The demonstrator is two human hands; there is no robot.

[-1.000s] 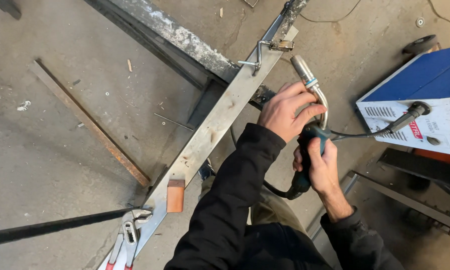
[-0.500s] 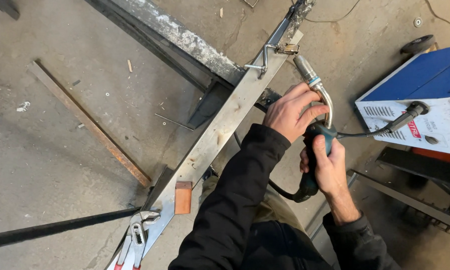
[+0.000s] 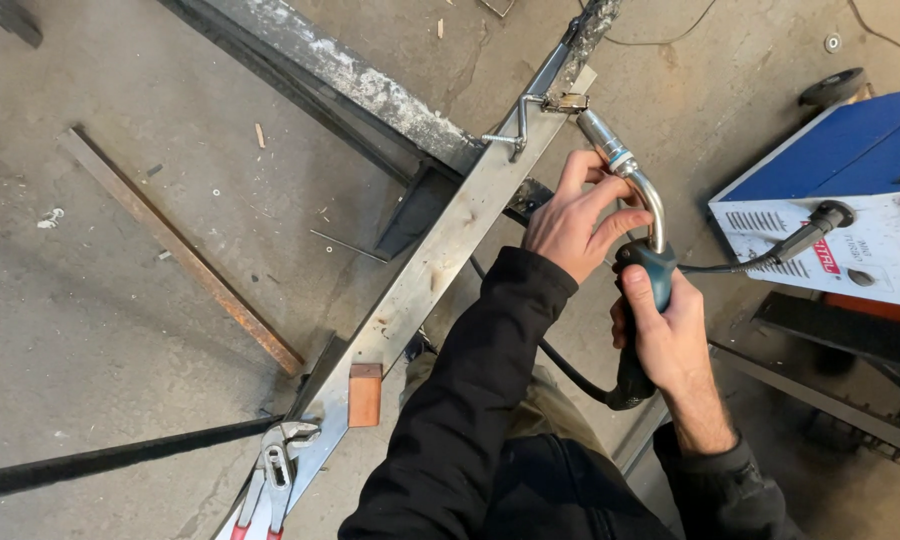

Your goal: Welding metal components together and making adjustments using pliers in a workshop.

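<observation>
A welding torch [image 3: 635, 250] sits in both of a worker's bare hands above a long steel flat bar [image 3: 440, 260], its silver nozzle reaching up to the far end of the bar where a small screw clamp [image 3: 530, 118] pinches the metal. The right hand [image 3: 670, 335] has its fingers closed around the blue-green grip, thumb lying along the top, a hold that seems to put the trigger within reach. The left hand [image 3: 570, 220] curls its fingers over the curved metal neck just behind the nozzle, apparently to steady the tip rather than to carry the weight. Both black sleeves meet near the lower edge of the view, the worker bending low over the job.

From the bottom of the handle a black hose [image 3: 570, 375] loops back under the left forearm. The bar runs diagonally across the concrete floor [image 3: 120, 300], resting across a heavier, paint-flecked beam [image 3: 350, 80] near its upper end. At its lower end a copper-coloured block [image 3: 364, 394] lies on the bar, and red-handled locking pliers [image 3: 270, 470] bite its edge just beside the block, likely holding parts in line. A rusty strip [image 3: 180, 250] lies loose well to the left. To the right stands a blue and white welding machine [image 3: 840, 200], a cable plugged into its front.
</observation>
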